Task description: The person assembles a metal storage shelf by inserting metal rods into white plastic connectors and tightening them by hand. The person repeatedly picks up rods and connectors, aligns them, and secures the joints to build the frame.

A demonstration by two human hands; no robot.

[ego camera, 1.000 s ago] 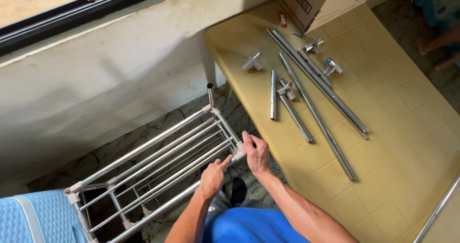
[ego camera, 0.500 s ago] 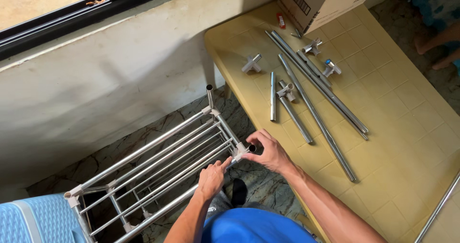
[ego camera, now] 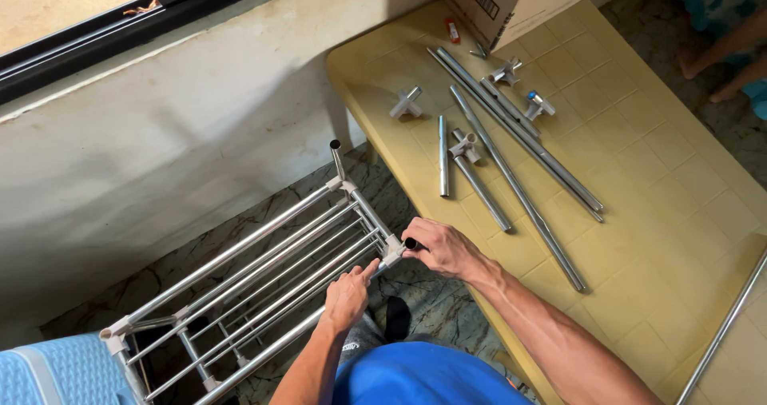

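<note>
Table: a large yellow plastic table with a square-grid top (ego camera: 663, 213) stands just right of the rack, strewn with loose shiny metal tubes (ego camera: 519, 145) and grey plastic joint connectors (ego camera: 406, 103)
Rack: a low steel-tube shelf rack with pale plastic corner joints (ego camera: 240, 293) sits on the dark marbled floor against the wall, one short upright tube (ego camera: 336, 159) standing at its far corner
Box: a brown cardboard box (ego camera: 511, 1) sits at the table's far end
Right hand: the right hand (ego camera: 443, 249) is clamped on a dark-ended tube stub (ego camera: 411, 244) at the rack's near corner joint (ego camera: 391, 251)
Left hand: the left hand (ego camera: 347, 297) rests on the rack's front rail, fingers loosely curled
Doing it well: I judge the stub should enter the socket straight while the left hand steadies the frame
Hard to see: the socket under the right fingers is hidden; the rack's lower left is cut off by blue cloth (ego camera: 48, 373)
</note>
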